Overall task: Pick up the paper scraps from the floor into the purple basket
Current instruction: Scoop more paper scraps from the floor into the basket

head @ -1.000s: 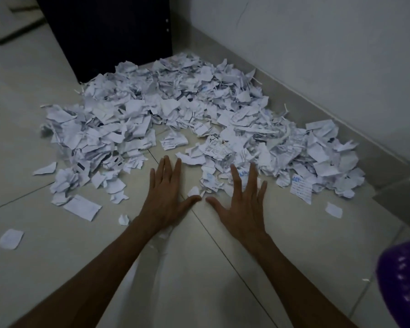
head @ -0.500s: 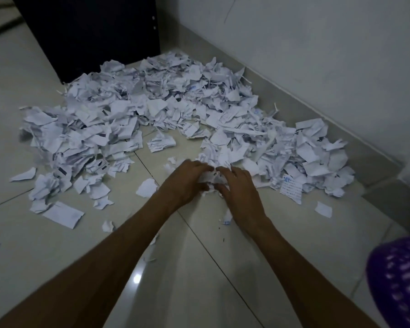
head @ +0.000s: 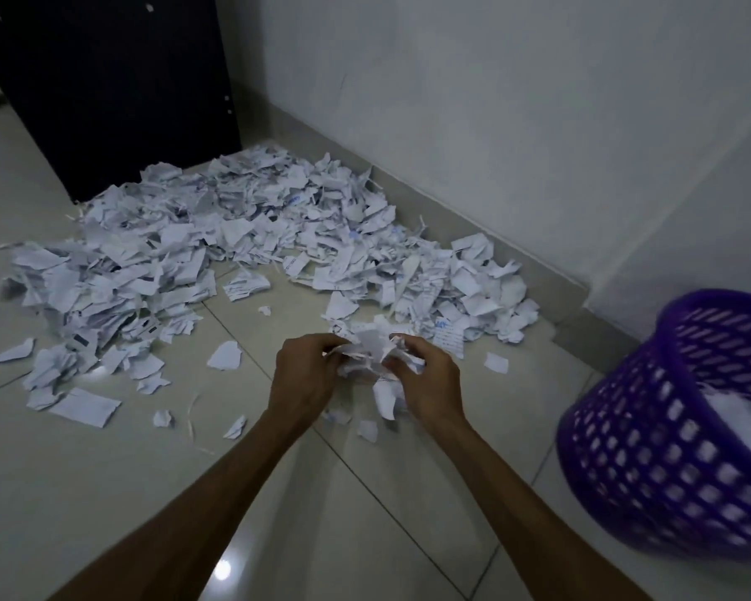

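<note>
A wide heap of torn white paper scraps [head: 243, 240] covers the tiled floor along the wall. My left hand [head: 306, 375] and my right hand [head: 430, 379] grip a bundle of scraps [head: 371, 349] between them, lifted just above the floor in front of the heap. A few pieces hang and drop below the bundle. The purple basket [head: 651, 453] stands at the right, to the right of my right hand, with some white paper showing inside.
A dark cabinet [head: 105, 88] stands at the back left behind the heap. The white wall [head: 495, 101] and its skirting run along the right. Loose scraps [head: 83, 405] lie scattered on the floor at the left and near my wrists.
My hands went from lying flat and open on the floor to closing together on scraps, then lifted the bundle. The view has swung right, bringing more of the basket in.
</note>
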